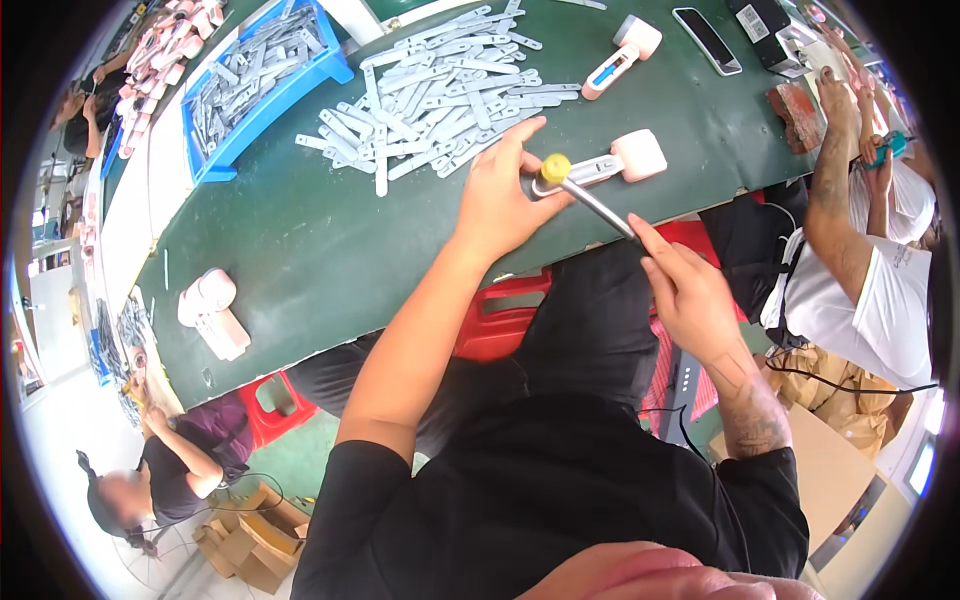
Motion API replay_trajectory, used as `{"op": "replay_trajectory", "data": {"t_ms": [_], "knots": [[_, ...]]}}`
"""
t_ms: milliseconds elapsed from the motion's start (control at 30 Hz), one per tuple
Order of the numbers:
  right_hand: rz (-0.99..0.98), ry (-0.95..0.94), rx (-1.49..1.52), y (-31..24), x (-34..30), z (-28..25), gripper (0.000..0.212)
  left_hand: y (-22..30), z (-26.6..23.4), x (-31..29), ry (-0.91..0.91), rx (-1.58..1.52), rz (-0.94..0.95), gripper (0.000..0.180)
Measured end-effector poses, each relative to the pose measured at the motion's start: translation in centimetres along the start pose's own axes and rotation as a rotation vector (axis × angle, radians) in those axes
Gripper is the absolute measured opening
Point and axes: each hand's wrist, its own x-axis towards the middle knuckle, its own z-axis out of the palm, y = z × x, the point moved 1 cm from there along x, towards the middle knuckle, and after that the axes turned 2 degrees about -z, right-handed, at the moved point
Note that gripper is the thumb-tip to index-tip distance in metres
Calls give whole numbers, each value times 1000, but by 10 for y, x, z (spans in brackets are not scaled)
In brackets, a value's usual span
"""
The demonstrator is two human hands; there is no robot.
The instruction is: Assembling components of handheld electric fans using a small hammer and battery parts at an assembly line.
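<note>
Pink-headed handheld device with a slim grey handle lay near the near edge of the green-topped bench, right of its middle, its block-shaped head toward the right. The person's left hand was curled about the handle's left end, thumb and fingers on either side of it. Gripped in the right hand, with the index finger stretched along the shaft, was a metal-shafted hammer with a round yellow head. Its head stood over the handle's left end; whether they touched could not be told.

Beyond the left hand, toward the bench's far edge, spread a loose heap of flat grey strips. Right of the heap lay a second pink device with a blue inlay, and farther right, a black-screened phone with a pale rim. At the far edge, left of the heap, a blue plastic bin held more strips. Near the bench's left end rested a third, all-pink device.
</note>
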Motion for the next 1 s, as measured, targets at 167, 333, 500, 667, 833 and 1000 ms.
{"op": "replay_trajectory", "data": {"t_ms": [167, 333, 500, 667, 833, 1000], "knots": [[-18, 1, -55, 1, -2, 12, 57, 4, 0, -2, 43, -12, 33, 92], [-6, -39, -97, -11, 0, 4, 58, 0, 0, 1, 47, -28, 40, 91], [-40, 431, 73, 16, 23, -22, 54, -1, 1, -1, 25, 14, 70, 91], [245, 497, 237, 122, 72, -15, 30, 3, -1, -5, 63, 256, 284, 77], [267, 642, -86, 183, 109, 0, 21, 8, 4, -4, 22, 283, 286, 62], [199, 762, -265, 191, 107, 18, 14, 12, 0, 0, -5, 210, 239, 38]]}}
